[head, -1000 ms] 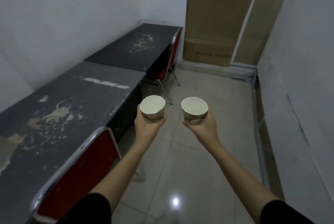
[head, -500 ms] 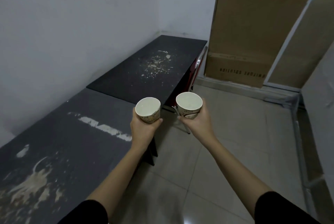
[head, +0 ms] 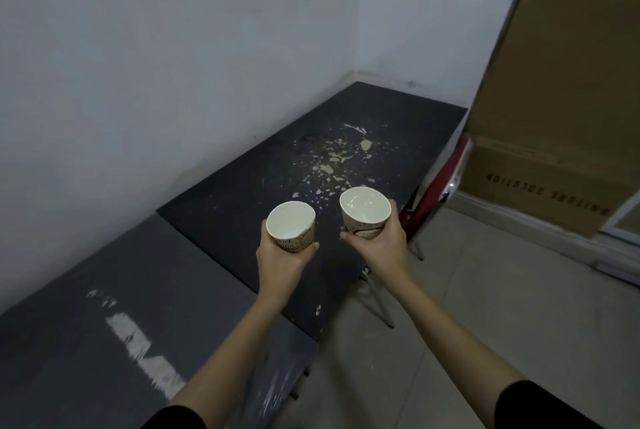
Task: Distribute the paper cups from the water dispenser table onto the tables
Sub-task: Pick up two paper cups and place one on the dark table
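I hold two printed paper cups upright, both with white insides. My left hand (head: 282,264) grips the left paper cup (head: 291,226) from below. My right hand (head: 379,248) grips the right paper cup (head: 365,212) around its lower wall. Both cups hang above the near end of the far black table (head: 284,165), whose top is speckled with pale flakes. The nearer grey table (head: 104,290) lies under my left forearm, butted against the black one.
A white wall runs along the left of both tables. A red chair (head: 446,172) is pushed in at the black table's right side. Big cardboard boxes (head: 554,116) stand at the back right. Tiled floor (head: 485,307) lies open to the right.
The view has advanced along the tables toward the far corner. Both hands, still holding the cups, are now over the black table instead of over the floor beside the grey one.
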